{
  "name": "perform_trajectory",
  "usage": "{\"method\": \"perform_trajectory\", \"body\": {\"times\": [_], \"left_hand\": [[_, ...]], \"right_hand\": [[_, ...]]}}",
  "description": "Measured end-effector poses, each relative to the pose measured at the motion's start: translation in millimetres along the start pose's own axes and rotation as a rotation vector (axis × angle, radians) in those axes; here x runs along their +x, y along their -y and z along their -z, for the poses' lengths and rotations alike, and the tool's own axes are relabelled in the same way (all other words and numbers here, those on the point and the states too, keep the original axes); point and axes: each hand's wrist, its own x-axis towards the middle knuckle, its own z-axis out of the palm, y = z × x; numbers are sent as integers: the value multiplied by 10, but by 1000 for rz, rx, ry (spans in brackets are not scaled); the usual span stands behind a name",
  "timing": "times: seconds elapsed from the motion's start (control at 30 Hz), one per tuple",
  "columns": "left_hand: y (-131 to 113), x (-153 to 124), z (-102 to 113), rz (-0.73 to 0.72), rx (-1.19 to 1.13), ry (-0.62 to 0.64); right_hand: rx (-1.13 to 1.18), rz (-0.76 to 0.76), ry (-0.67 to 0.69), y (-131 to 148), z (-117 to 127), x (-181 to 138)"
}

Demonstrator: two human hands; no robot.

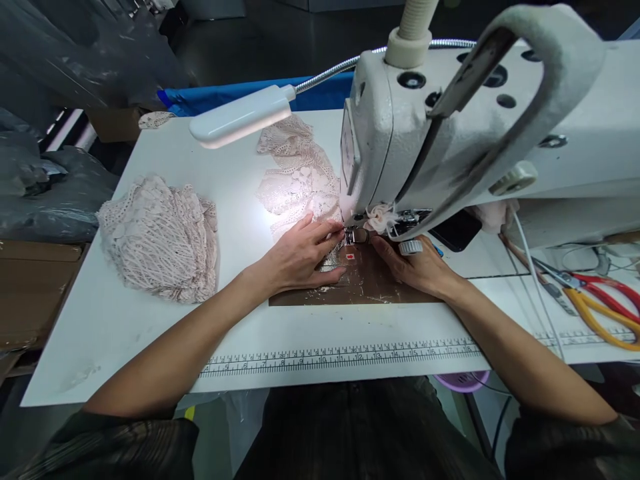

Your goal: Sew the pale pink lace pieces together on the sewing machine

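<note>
My left hand [307, 253] lies with its fingers stretched out and thumb apart on the pink lace fabric [295, 190], just left of the presser foot [351, 236]. The lace spreads from under that hand back along the sewing machine [376, 133]. My right hand [415, 267] rests on the brown machine plate [360, 290], right of the foot, a finger reaching out toward it. Part of the right hand is hidden behind the white knob [411, 247] and the machine head. A pale fabric scrap [381, 217] hangs on the machine above the foot.
A bundle of gathered lace [163, 243] sits at the table's left. A white lamp [243, 115] hangs over the lace. Scissors with red and orange handles [593, 310] and a black phone [456, 230] lie on the right. A printed ruler [340, 357] runs along the front edge.
</note>
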Motion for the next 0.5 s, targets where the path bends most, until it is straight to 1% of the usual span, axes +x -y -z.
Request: {"method": "perform_trajectory", "body": {"times": [0.17, 0.27, 0.4, 0.5], "left_hand": [[62, 8, -38, 16, -14, -26], [69, -11, -17, 66, -11, 1], [21, -53, 134, 157, -10, 95], [9, 9, 240, 203, 80, 132]], "right_hand": [[86, -1, -49, -72, -59, -5], [222, -66, -82, -112, -78, -26], [513, -141, -122, -91, -6, -31], [689, -184, -122, -48, 76, 37]]}}
